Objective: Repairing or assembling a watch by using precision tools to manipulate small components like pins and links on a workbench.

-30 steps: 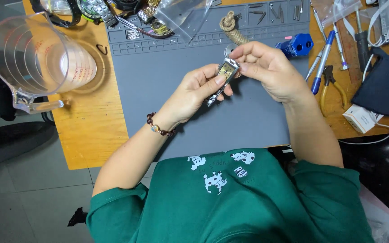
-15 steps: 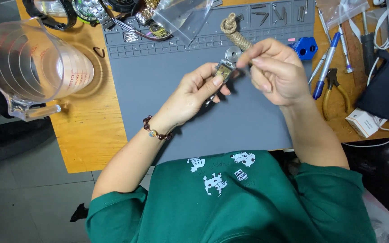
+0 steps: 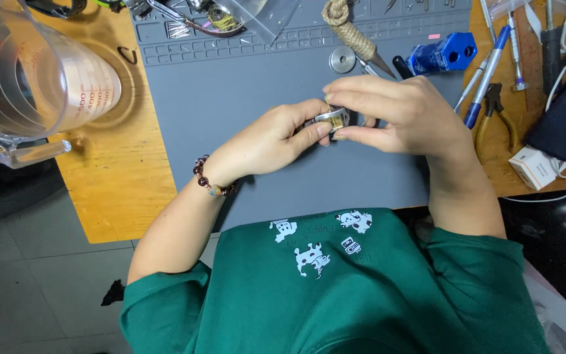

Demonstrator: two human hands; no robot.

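Both my hands meet over the grey work mat (image 3: 244, 98), holding one small metal part (image 3: 333, 119), silver with a brass-coloured face. My left hand (image 3: 270, 141), with a dark bead bracelet (image 3: 209, 180) at the wrist, pinches the part from the left. From the right, my right hand (image 3: 401, 115) closes its fingertips over the part's top and side. Most of the part is hidden by my fingers.
A clear measuring jug (image 3: 27, 78) stands at the left on the wooden table (image 3: 119, 183). Beyond my hands lie a round metal disc (image 3: 342, 59), a rope-wrapped tool (image 3: 355, 36) and a blue block (image 3: 443, 52). Pens, pliers (image 3: 492, 108), a dark cloth and a small white box (image 3: 535, 167) sit at the right.
My hands have drawn closer together around the metal part, and the right hand's fingers now cover more of it. The view has shifted slightly.
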